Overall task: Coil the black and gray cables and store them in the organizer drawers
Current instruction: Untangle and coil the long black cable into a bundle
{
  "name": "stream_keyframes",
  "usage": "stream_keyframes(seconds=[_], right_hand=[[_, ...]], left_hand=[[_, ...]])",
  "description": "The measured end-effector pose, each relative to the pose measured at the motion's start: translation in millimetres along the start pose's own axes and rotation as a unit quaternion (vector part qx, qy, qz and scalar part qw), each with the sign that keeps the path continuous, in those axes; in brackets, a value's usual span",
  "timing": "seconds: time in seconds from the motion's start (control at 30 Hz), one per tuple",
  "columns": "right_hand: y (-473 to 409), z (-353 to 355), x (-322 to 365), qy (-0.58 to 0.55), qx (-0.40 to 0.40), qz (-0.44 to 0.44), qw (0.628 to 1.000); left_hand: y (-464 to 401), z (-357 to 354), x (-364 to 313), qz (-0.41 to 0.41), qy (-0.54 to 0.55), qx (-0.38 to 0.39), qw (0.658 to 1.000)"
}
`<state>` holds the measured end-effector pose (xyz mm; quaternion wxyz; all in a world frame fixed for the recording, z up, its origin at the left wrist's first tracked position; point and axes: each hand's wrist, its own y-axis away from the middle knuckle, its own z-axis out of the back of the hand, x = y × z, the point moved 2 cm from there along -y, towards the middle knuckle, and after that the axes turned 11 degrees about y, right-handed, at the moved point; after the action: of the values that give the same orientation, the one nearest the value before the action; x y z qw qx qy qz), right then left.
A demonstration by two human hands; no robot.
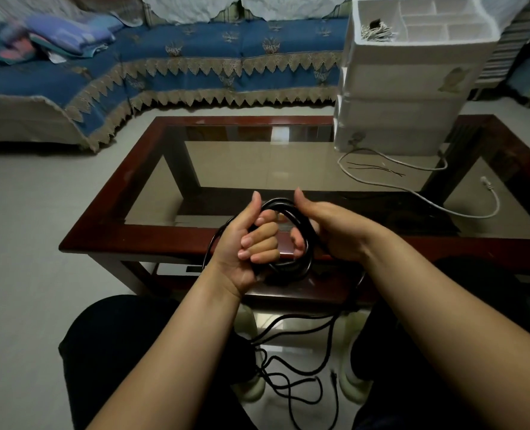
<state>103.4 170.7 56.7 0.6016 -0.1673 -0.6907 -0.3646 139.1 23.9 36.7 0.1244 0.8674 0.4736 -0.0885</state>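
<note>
My left hand (251, 240) grips a round coil of the black cable (301, 231) in front of me, fingers curled round its left side and thumb up. My right hand (316, 225) holds the coil's right side, thumb raised. The rest of the black cable hangs down and lies in loose loops on the floor between my feet. The gray cable (425, 197) lies uncoiled on the glass table, running from the white organizer drawers (412, 88) at the back right to a plug near the right edge. The organizer's top tray holds a light coiled cable (377, 31).
A glass-topped table with a dark red wooden frame (139, 240) stands right before my knees. Two thin dark wires (378, 169) lie by the organizer. A sofa with a blue cover (195, 57) runs along the back. Tiled floor lies to the left.
</note>
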Motion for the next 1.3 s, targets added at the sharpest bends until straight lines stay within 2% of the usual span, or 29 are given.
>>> stream_keyframes(seconds=[0.07,0.17,0.23,0.4,0.53,0.67,0.77,0.83,0.93,1.03,1.17,1.23,1.3], right_hand=[[2.1,-0.4,-12.2,-0.072,0.066,0.032,0.995],[8.7,-2.8,-26.0,-0.169,0.186,0.095,0.963],[10.3,-7.4,-34.0,-0.216,0.213,0.123,0.945],[3.3,-16.4,-41.4,-0.258,0.035,0.151,0.954],[3.0,-19.9,-44.2,-0.256,-0.048,0.140,0.955],[3.3,-26.0,-41.6,-0.263,-0.073,0.157,0.949],[5.2,-27.3,-31.4,-0.356,-0.050,0.156,0.920],[5.1,-29.7,-22.4,-0.407,-0.040,0.117,0.905],[3.1,-30.6,-14.3,-0.338,-0.084,0.033,0.937],[1.2,-32.0,-7.9,-0.238,-0.121,0.003,0.964],[0.6,-34.5,-5.0,-0.310,-0.132,0.037,0.941],[3.1,-34.3,-2.3,-0.348,-0.097,0.055,0.931],[4.2,-30.2,-4.7,-0.322,-0.070,0.060,0.942]], left_hand=[[1.7,1.0,-0.8,-0.019,0.017,-0.004,1.000],[4.0,1.5,-4.1,-0.046,0.055,-0.006,0.997],[4.2,1.9,-7.5,-0.072,0.089,-0.017,0.993],[2.5,-2.2,-2.6,-0.109,0.112,-0.064,0.986],[2.6,-13.4,2.3,-0.132,0.083,-0.100,0.983],[3.7,-24.2,7.2,-0.153,0.068,-0.125,0.978],[3.3,-17.6,2.6,-0.132,0.051,-0.111,0.984],[2.7,-9.3,-3.1,-0.112,0.030,-0.104,0.988],[3.1,-3.0,-4.3,-0.079,-0.014,-0.111,0.991],[3.8,-7.0,-5.5,-0.057,-0.050,-0.112,0.991],[5.1,-15.1,-13.7,-0.043,-0.070,-0.104,0.991],[7.8,-15.8,-15.7,-0.039,-0.062,-0.089,0.993],[9.6,-13.4,-15.6,-0.033,-0.060,-0.085,0.994]])
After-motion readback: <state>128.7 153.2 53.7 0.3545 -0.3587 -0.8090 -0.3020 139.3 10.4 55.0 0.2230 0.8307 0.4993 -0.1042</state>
